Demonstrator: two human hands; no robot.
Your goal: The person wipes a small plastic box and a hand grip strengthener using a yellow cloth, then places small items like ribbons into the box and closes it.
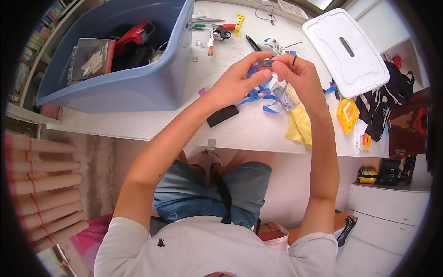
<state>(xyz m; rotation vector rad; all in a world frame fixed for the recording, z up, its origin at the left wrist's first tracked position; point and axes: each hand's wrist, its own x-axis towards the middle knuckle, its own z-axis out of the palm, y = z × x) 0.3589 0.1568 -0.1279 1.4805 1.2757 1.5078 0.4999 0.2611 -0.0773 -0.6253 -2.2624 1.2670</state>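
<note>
Between my left hand (247, 72) and my right hand (294, 69) is a small dark grey object (264, 63), its kind unclear, with the fingertips of both hands on it. A thin black band circles a finger of my right hand. Under my hands lie tangled blue and purple ribbons (254, 96) and a clear plastic case (283, 97). A yellow cloth (299, 124) is spread beside my right forearm. Near my left forearm lies a flat black rectangular object (222, 116). Just beyond my fingers are a white and grey item (271, 45) and a black pen (253, 43).
A large blue plastic bin (131, 86) holding assorted things stands at left. Behind are a toy revolver (218, 34), a yellow ruler (239, 25) and pens. At right are a white lid (346, 52), a yellow wipes pack (348, 115) and a black bag (377, 104).
</note>
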